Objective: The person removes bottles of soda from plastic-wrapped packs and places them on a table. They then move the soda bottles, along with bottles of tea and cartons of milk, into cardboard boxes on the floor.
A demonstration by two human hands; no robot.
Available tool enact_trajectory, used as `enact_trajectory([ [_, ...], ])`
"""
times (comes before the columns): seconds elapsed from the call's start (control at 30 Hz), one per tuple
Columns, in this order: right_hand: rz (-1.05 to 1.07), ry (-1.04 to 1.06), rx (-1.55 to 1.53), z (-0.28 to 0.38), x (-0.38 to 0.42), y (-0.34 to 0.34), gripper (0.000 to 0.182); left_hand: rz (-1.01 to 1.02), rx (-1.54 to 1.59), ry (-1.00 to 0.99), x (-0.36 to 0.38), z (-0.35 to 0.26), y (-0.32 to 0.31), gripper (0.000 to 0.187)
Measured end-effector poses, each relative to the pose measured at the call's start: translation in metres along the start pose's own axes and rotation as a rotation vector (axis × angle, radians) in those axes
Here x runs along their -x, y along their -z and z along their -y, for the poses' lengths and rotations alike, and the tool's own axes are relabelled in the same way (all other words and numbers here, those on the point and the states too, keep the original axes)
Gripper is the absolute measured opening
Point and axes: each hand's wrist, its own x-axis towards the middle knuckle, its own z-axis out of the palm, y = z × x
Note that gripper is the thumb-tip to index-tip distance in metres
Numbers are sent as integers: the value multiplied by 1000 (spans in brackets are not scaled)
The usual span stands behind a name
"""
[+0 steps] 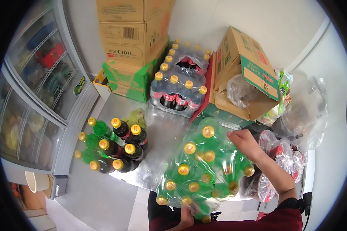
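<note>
A plastic-wrapped pack of green bottles (196, 169) with yellow caps tilts in front of me at the near side of the metal table (157, 125). My right hand (241, 140) is closed at the pack's upper right edge, gripping the clear wrap. At the near edge, my left hand (187, 217) presses against the pack from below; its fingers are mostly hidden behind the bottles. To the left stands a group of loose bottles: dark cola bottles (137, 135) and green bottles (102, 130), all yellow-capped.
Behind are a wrapped pack of cola bottles (181, 90), stacked cartons (123, 46) and an opened carton (239, 61) with plastic inside. Red-and-clear wrapped packs (283, 158) sit at the right. A glass-doored fridge (38, 84) stands left, with a white bin (37, 181) below it.
</note>
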Motion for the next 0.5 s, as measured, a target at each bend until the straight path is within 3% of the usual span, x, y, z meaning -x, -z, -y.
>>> enact_trajectory([
  [0.17, -33, 40, -117, 64, 29, 6, 34, 61, 147, -115, -2, -5, -7, 26],
  [0.27, 12, 246, 13, 96, 45, 18, 35, 113, 278, -212, 1, -16, -22, 28],
  [0.33, 3, 252, -42, 118, 58, 21, 36, 122, 329, -275, 3, -30, -31, 30],
  [0.43, -37, 355, -92, 145, 67, 30, 40, 147, 352, -398, -3, -74, -47, 31],
  [0.5, -160, 509, 1, 166, 71, 40, 41, 28, 348, -435, -1, -120, -70, 41],
])
